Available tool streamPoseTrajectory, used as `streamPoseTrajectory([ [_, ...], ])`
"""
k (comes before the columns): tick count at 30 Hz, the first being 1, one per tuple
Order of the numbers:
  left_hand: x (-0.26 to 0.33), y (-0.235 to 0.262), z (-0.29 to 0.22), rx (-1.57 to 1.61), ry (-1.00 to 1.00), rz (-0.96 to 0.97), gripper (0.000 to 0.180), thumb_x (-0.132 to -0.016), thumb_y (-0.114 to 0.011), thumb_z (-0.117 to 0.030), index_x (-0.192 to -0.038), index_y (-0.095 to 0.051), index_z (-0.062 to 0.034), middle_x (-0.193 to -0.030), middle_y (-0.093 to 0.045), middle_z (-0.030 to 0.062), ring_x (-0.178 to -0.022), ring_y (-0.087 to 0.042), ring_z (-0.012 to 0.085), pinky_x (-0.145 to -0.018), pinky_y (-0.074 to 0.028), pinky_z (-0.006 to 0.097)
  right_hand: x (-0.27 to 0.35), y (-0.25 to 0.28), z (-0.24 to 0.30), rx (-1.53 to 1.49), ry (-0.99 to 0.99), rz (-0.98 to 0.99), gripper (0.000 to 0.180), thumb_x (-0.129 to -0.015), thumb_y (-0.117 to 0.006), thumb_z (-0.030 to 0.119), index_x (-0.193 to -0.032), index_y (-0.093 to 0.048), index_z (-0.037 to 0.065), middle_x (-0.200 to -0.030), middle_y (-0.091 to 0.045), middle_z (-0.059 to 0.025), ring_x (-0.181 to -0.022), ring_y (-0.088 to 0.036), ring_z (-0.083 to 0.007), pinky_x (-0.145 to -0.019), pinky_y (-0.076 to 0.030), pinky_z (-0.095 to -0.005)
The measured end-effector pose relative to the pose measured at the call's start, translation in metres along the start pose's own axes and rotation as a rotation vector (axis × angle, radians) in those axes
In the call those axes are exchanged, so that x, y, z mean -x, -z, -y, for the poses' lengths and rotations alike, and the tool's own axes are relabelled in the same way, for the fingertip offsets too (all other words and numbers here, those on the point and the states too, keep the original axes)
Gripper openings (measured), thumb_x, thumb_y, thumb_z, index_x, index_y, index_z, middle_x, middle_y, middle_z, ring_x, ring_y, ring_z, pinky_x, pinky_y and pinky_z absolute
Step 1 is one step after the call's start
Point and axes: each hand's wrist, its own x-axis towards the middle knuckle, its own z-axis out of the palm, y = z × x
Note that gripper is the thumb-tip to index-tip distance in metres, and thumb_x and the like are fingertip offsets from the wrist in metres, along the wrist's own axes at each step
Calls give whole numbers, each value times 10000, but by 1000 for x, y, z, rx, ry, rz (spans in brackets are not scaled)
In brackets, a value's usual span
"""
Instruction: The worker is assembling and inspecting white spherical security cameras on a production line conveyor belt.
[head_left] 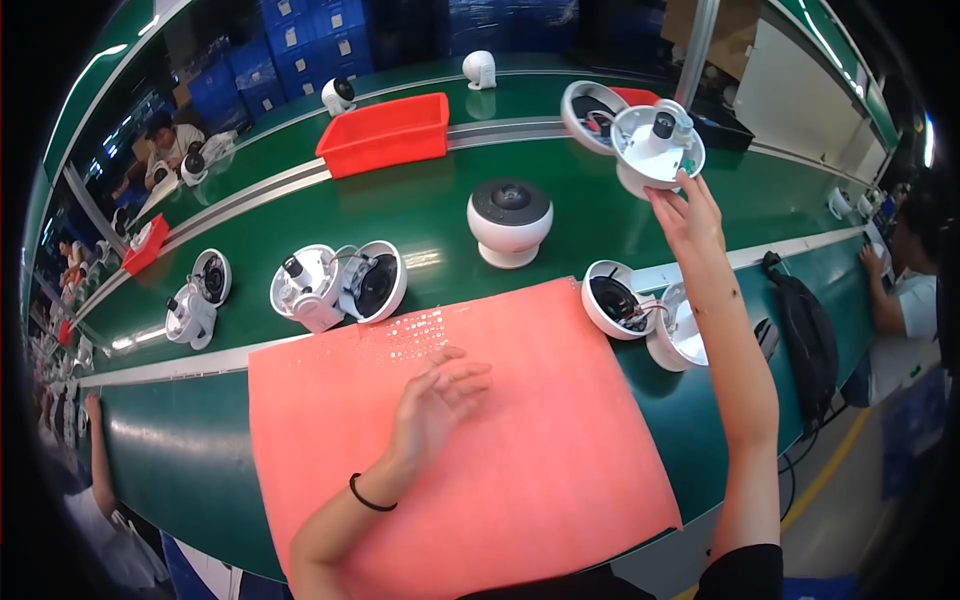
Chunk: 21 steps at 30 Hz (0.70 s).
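My right hand reaches to the far right, fingers and thumb closed on the rim of an opened white camera housing. Inside that housing sit a small black lens and a green part. Its dark-lined other half is beside it. My left hand hovers above the pink foam mat, fingers apart and holding nothing. Near its fingertips, rows of small shiny screws lie on the mat. Beyond the mat a closed round white camera with a black top stands upright.
Opened housings stand left of the mat's far edge and farther left; another pair of halves is at its right corner. A red bin stands across the belt. A black bag lies right; other people work both sides.
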Motion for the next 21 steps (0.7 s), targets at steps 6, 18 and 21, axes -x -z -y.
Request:
streamPoseTrajectory([
  [6, 27, 11, -11, 620, 453, 96, 725, -835, -391, -558, -1335, -302, -41, -1238, -463, 231, -1038, -539, 265, -844, -464, 360, 104, -43, -3, 59, -488, 319, 371, -864, -534, 165, -1175, -402, 10, -1100, -513, -240, -1015, -558, -306, -874, -495, -352],
  [18, 114, 53, -20, 569, 734, 13, 589, -857, -404, -382, -1252, -372, 54, -1192, -508, 200, -1036, -552, 322, -912, -443, 426, 175, -13, -48, 500, -894, 570, 254, -886, -448, 173, -1054, -512, -5, -900, -603, -67, -748, -637, -162, -616, -568, -312],
  [21, 126, 45, -37, 283, 688, -95, 538, -849, -467, -261, -1252, -356, 77, -1209, -490, 216, -1054, -551, 304, -920, -452, 406, 176, -3, -51, 558, -913, 589, 345, -875, -449, 143, -1169, -465, -38, -976, -586, -97, -893, -613, -196, -761, -529, -328],
])
